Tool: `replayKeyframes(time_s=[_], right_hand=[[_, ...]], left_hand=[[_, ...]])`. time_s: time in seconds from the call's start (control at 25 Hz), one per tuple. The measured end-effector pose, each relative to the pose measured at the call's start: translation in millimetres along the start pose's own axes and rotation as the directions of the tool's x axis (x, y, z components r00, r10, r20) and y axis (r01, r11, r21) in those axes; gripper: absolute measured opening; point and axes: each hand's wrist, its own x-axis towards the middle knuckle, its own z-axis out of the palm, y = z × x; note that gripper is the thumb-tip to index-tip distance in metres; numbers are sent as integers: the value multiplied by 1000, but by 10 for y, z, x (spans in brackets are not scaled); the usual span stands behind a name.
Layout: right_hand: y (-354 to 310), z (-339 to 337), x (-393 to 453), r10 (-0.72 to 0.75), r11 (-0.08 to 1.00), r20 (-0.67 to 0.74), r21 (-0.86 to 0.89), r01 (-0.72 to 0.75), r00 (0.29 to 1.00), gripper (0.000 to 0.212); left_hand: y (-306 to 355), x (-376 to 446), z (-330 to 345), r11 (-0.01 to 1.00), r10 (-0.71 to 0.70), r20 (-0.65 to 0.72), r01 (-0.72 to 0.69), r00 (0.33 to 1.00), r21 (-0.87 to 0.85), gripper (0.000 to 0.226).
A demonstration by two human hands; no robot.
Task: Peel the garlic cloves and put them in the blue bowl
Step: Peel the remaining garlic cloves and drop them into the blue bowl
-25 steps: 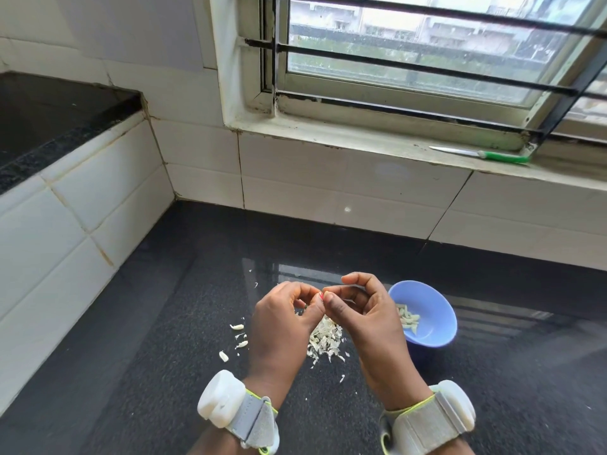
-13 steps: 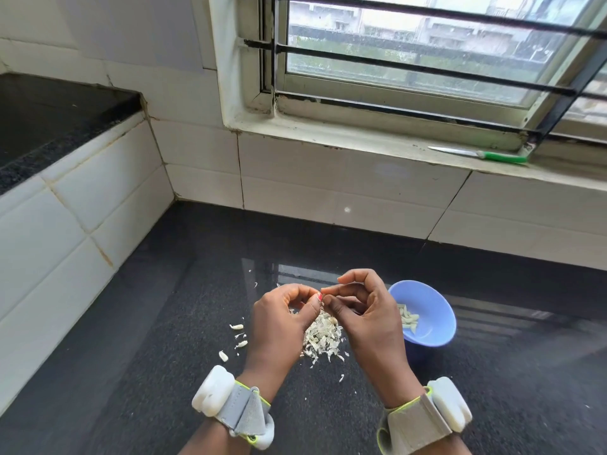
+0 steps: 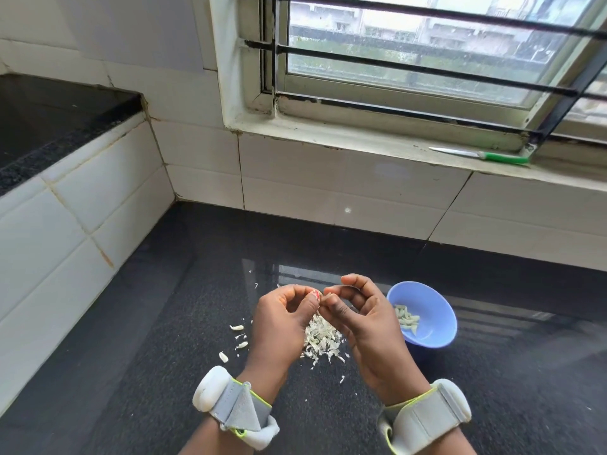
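Between your two thumbs, above the black counter (image 3: 138,372), sits the clove in work; it is almost wholly hidden, so its state of peeling cannot be told. Your left hand (image 3: 279,323) has its fingers curled in, thumb pressed to the meeting point, and your right hand (image 3: 364,320) likewise pinches there with thumb and forefinger, its other fingers curled above. Both hands appear to grip the same small clove, held clear of the surface.

Directly beneath that pinch lies the heap of skins (image 3: 322,339), a sizeable pile of pale flakes on the counter. To the left of it, a few loose cloves (image 3: 236,327) rest apart from the heap; whether they are peeled cannot be judged at this size.

The blue bowl (image 3: 437,310) stands just to the right of your right hand, on the counter, and holds a modest cluster of peeled cloves (image 3: 407,320) against its near wall.

Judgement on progress: the task is well under way. The bowl's contents and the skin pile indicate a number of cloves finished. Outstanding are the clove in hand, which must go to the bowl, and probably the pieces on the left.

A green-handled knife (image 3: 483,155) lies on the window sill (image 3: 328,139), well apart.
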Motion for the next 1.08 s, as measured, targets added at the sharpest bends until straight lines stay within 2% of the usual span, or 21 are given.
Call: replayKeyframes(time_s=[0.16,0.28,0.32,0.4,0.44,0.52,0.56,0.64,0.72,0.76,0.84,0.96,1.0,1.04,1.08], right_hand=[[-9,-14,11,101,985,-2,142,-99,995,37],[-43,-47,6,154,963,-34,227,-143,987,31],[-78,-82,16,154,962,-68,237,-134,986,27],[-167,-225,79,97,977,-186,205,-58,978,22],[-224,-355,115,33,990,-271,143,7,962,22],[-322,-661,191,-140,988,-434,-113,101,890,25],[-357,-823,218,-238,948,-481,-303,95,844,27],[-386,-1090,250,-374,738,-475,-672,-54,797,27],[-369,-1248,303,-382,464,-392,-865,-193,837,22],[-348,-1293,342,-366,376,-341,-905,-197,866,20],[-298,-1344,414,-323,267,-287,-942,-205,902,19],[-275,-1299,424,-322,102,-339,-941,-323,884,12],[-292,-1245,385,-356,76,-353,-934,-349,865,12],[-290,-1135,358,-409,78,-312,-948,-308,857,13],[-275,-1000,321,-460,102,-219,-976,-193,861,13]], left_hand=[[29,-15,35,979,-91,31,95,995,-179,11],[-48,-9,16,983,-114,19,116,993,-141,11],[-108,-3,-9,995,-89,10,90,996,-47,11],[-256,6,-82,957,11,24,-17,1000,288,9],[-322,-3,-97,901,51,56,-70,997,428,11],[-440,-21,-128,826,85,113,-134,990,548,22],[-468,-36,-130,816,97,122,-149,988,558,21],[-458,-64,-105,800,109,131,-165,985,577,11],[-454,-70,-85,776,77,135,-144,988,614,28],[-453,-76,-69,767,63,123,-127,990,629,32],[-493,-78,-41,760,33,118,-102,992,642,28],[-542,-88,-46,813,-50,132,-36,990,580,16],[-534,-102,-34,835,-85,136,-4,987,551,18],[-517,-114,-41,855,-108,136,22,985,519,17],[-505,-119,-26,877,-140,138,58,980,478,13]])
